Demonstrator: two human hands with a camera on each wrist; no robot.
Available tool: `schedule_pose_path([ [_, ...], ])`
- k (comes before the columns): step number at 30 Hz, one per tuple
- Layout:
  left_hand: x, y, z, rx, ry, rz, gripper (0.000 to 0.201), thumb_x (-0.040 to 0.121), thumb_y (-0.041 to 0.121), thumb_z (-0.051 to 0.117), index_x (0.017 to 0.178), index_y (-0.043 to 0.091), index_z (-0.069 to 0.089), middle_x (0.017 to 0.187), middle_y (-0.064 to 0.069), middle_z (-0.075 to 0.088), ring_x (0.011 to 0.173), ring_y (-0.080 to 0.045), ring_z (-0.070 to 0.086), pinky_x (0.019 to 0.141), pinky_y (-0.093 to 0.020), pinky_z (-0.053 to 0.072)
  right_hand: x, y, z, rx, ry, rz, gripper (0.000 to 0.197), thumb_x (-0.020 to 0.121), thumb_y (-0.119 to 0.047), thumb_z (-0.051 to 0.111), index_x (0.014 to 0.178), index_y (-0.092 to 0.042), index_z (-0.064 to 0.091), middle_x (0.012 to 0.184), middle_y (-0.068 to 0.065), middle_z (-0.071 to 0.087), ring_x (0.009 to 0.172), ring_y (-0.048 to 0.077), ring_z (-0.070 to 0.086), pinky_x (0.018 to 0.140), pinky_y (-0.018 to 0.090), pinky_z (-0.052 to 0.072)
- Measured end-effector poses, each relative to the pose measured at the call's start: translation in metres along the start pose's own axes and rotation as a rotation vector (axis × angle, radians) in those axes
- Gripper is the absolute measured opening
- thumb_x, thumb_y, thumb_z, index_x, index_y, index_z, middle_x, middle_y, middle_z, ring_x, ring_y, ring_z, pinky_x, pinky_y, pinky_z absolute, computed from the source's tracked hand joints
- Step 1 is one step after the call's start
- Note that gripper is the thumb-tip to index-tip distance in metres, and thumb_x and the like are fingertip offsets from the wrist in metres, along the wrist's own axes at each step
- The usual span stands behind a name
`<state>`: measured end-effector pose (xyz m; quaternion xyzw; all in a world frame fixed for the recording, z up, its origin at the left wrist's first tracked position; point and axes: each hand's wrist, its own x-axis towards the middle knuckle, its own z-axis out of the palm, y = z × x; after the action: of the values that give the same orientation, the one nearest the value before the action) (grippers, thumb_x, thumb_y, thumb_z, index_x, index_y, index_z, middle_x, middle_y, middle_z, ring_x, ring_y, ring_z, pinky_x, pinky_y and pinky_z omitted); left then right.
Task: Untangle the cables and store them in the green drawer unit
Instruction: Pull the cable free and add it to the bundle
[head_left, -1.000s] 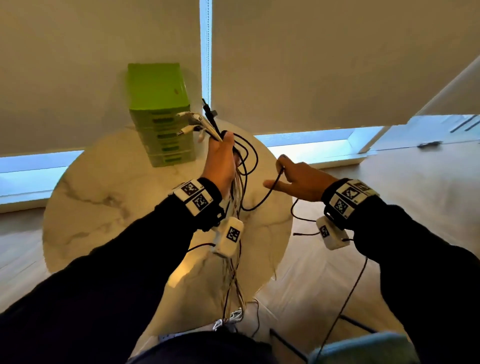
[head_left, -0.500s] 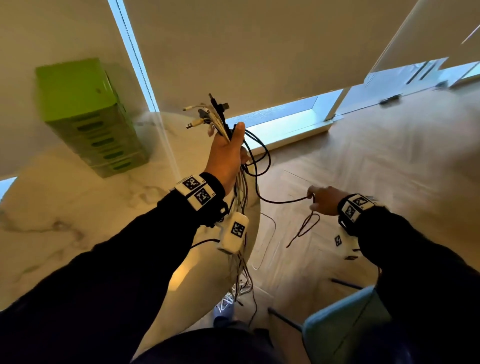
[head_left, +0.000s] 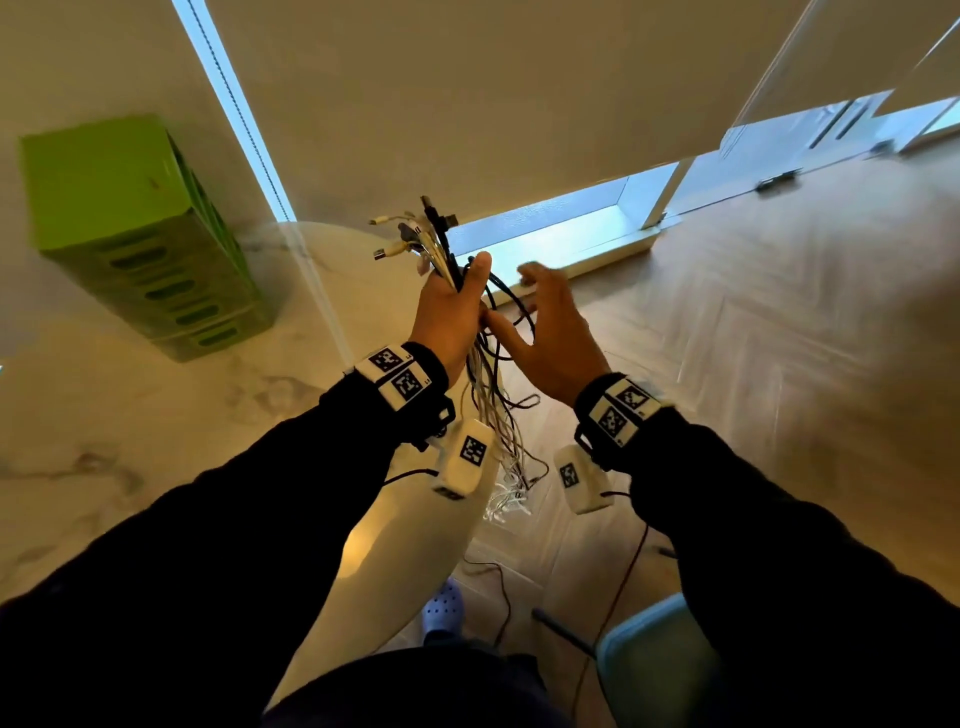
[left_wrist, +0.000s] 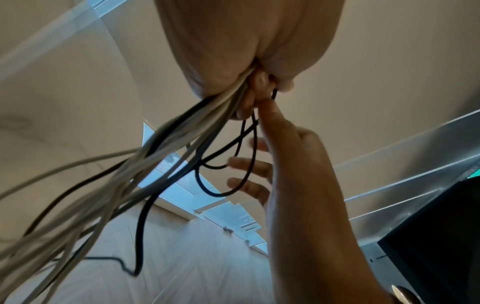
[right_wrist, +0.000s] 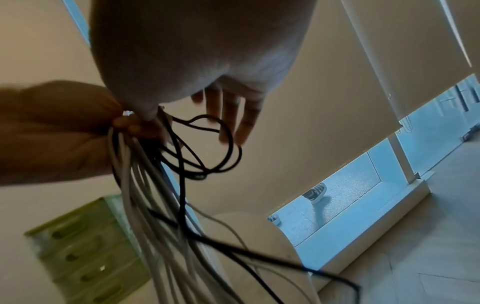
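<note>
My left hand (head_left: 451, 312) is raised over the table's edge and grips a bundle of white and black cables (head_left: 434, 236), plug ends sticking up. The cable tails (head_left: 506, 493) hang toward the floor. Black cable loops (head_left: 511, 306) stick out to the right of the fist. My right hand (head_left: 553, 332) is beside it, fingers spread and straight, thumb touching the loops at the left fingers (left_wrist: 255, 90). In the right wrist view the fingers (right_wrist: 233, 115) stand behind the black loop (right_wrist: 231, 152). The green drawer unit (head_left: 140, 244) stands on the table, far left, drawers closed.
The round marble table (head_left: 130, 441) lies under my left arm, its edge just below the hands. A blue chair seat (head_left: 654, 654) is at the lower right, with a thin cord on the wooden floor beside it. My shoe (head_left: 441, 608) shows below the table.
My right hand has come up from low on the right, where it held a black cable pulled out sideways, to the left fist. Its fingers have opened. The left hand has kept its grip.
</note>
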<state>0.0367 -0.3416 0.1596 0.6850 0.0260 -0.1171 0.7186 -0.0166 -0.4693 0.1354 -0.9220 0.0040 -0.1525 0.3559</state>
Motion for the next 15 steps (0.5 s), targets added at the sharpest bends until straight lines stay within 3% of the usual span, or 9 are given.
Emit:
schedule_pose_path([
  [2,0.004,0.001,-0.003,0.016,0.032,-0.006,0.036,0.100,0.038,0.059,0.069,0.025,0.044,0.050,0.014,0.037,0.049,-0.007,0.039,0.059,-0.027,0.039,0.000,0.005,0.004,-0.037,0.095,-0.130,0.050,0.088,-0.043,0.070,0.117,-0.009,0.048,0.116,0.004,0.047,0.093,0.014,0.051,0.078,0.019,0.045],
  [5,0.006,-0.001,-0.007,0.020,0.026,-0.006,0.039,0.100,0.038,0.059,0.068,0.024,0.042,0.046,0.014,0.035,0.046,-0.008,0.036,0.052,-0.024,0.036,0.003,0.012,0.012,-0.205,-0.029,-0.218,0.035,0.090,-0.047,0.064,0.104,-0.015,0.059,0.102,-0.001,0.053,0.093,0.017,0.049,0.080,0.029,0.040],
  [8,0.008,-0.004,-0.008,-0.014,0.006,-0.010,0.039,0.099,0.038,0.059,0.069,0.020,0.043,0.049,0.011,0.038,0.047,-0.011,0.042,0.053,-0.028,0.045,0.005,0.019,0.016,-0.276,-0.093,-0.256,0.021,0.096,-0.041,0.057,0.093,-0.021,0.063,0.091,-0.005,0.056,0.092,0.018,0.047,0.079,0.032,0.029],
  [11,0.011,-0.004,-0.012,-0.034,-0.010,-0.022,0.041,0.102,0.039,0.054,0.071,0.019,0.037,0.054,0.006,0.031,0.043,-0.009,0.032,0.048,-0.024,0.035,0.008,0.019,0.012,-0.231,-0.143,-0.232,0.018,0.100,-0.031,0.053,0.089,-0.018,0.059,0.087,-0.003,0.056,0.089,0.016,0.043,0.079,0.033,0.028],
  [15,0.017,-0.003,-0.022,-0.152,-0.003,-0.056,0.041,0.106,0.041,0.043,0.072,0.019,0.040,0.064,0.001,0.031,0.045,-0.010,0.024,0.048,-0.025,0.025,0.011,0.037,-0.009,-0.325,-0.197,-0.079,0.024,0.105,-0.030,0.039,0.096,-0.016,0.057,0.089,-0.001,0.054,0.090,0.018,0.045,0.083,0.038,0.030],
])
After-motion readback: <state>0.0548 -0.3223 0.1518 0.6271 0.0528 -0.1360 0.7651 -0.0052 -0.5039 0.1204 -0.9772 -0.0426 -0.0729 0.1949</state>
